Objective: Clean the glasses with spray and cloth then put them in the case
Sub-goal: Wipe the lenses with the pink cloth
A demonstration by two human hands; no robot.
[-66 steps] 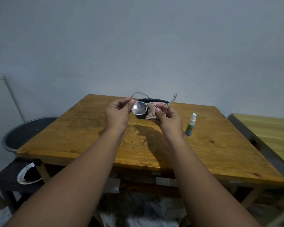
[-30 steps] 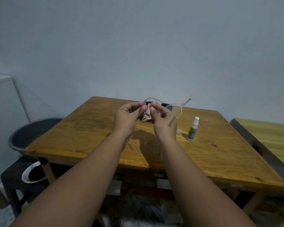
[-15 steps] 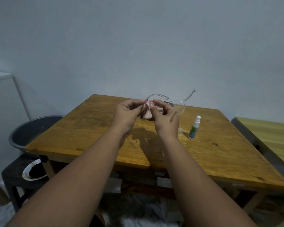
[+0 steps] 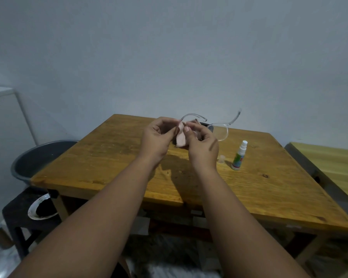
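Note:
Clear-framed glasses are held above the wooden table, temples unfolded and pointing away from me. A pink cloth is folded over their left lens. My left hand holds the glasses at that left side. My right hand pinches the cloth on the lens between thumb and fingers. The dark case lies on the table behind my hands, mostly hidden. A small white spray bottle stands upright to the right, its clear cap beside it.
A dark round basin sits on a black stool left of the table, with a white-rimmed dish below it. A second, lighter table stands at the right. A grey wall lies behind.
The cloth went from the right lens to the left lens, now pinched there. The glasses shifted and rose slightly with both hands. Spray bottle and cap have not moved.

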